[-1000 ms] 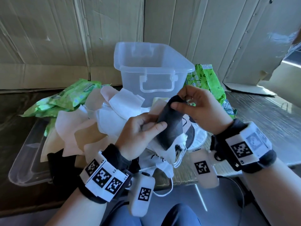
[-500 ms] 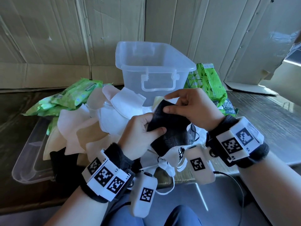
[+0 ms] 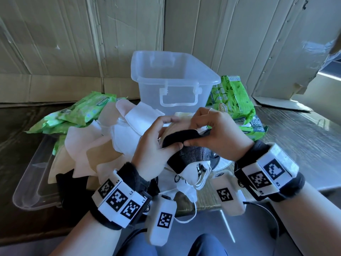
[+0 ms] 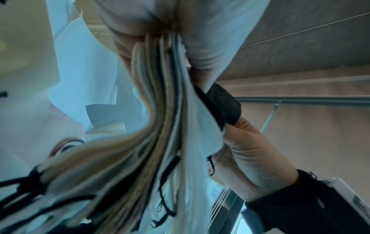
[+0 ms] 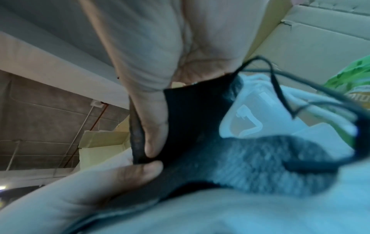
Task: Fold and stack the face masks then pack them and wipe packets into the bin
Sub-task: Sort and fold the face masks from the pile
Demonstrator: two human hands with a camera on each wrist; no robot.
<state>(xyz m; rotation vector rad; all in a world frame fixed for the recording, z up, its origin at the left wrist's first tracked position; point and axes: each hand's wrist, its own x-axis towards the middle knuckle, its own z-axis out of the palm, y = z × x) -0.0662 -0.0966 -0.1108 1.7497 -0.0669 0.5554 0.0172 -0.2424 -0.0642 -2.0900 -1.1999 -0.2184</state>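
Observation:
A black face mask (image 3: pixel 186 145) is folded over on top of a hand-held stack of folded masks (image 3: pixel 191 174). My left hand (image 3: pixel 156 146) grips that stack, seen edge-on in the left wrist view as several white, tan and black layers (image 4: pixel 160 126), with the thumb on the black mask. My right hand (image 3: pixel 214 133) pinches the black mask (image 5: pixel 192 120) along its folded top edge between thumb and fingers. Behind the hands stands the clear plastic bin (image 3: pixel 171 80). Green wipe packets lie to its left (image 3: pixel 86 111) and right (image 3: pixel 232 97).
A loose heap of white and beige masks (image 3: pixel 103 145) covers a clear lid (image 3: pixel 31 187) at the left. Cardboard panels (image 3: pixel 83 43) wall the back. The wooden table (image 3: pixel 304 137) extends to the right. Mask ear loops (image 3: pixel 186 217) hang over the front edge.
The black mask went from upright to spread out and now lies folded flat across the stack. My right hand has come down closer to the left hand, thumbs nearly meeting.

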